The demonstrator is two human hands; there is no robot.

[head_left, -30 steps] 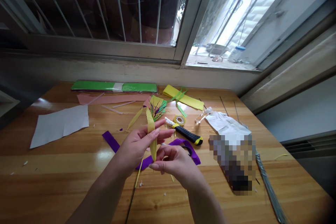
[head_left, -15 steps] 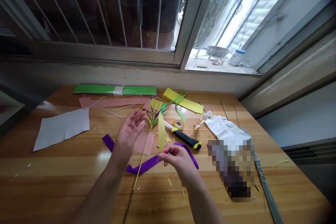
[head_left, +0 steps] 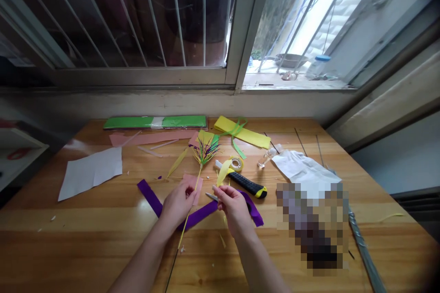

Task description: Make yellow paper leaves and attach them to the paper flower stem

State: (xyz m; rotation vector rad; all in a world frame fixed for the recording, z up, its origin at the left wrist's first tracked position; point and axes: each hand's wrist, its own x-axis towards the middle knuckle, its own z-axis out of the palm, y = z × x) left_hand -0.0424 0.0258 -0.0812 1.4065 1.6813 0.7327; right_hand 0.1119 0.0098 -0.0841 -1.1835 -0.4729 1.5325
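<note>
My left hand (head_left: pixel 178 205) is closed, its thumb and fingertips pinching the thin yellow-wrapped stem (head_left: pixel 186 224) of a paper flower. At the top of that stem spreads a fringed head (head_left: pixel 205 150) of yellow, purple and green strips. My right hand (head_left: pixel 234 206) pinches the lower end of a yellow paper leaf (head_left: pixel 224 170), which stands up and curves to the right. Another yellow paper leaf (head_left: pixel 177 164) lies on the table left of the flower head. Beneath both hands runs a purple paper strip (head_left: pixel 202 214). A metal tip, perhaps of scissors (head_left: pixel 211 196), shows beside my right fingers.
A black-and-yellow utility knife (head_left: pixel 248 184) and a tape roll (head_left: pixel 237 163) lie beyond my right hand. Green folded paper (head_left: pixel 134 122), yellow paper (head_left: pixel 252 134), white paper (head_left: pixel 91 173), a small clear bottle (head_left: pixel 266 159) and a white cloth (head_left: pixel 302 169) lie around. A blurred patch covers something at right.
My left hand has come down and closed on the stem; it was open beside the flower head. The yellow leaf in my right hand has tilted rightward. A second leaf now shows at left.
</note>
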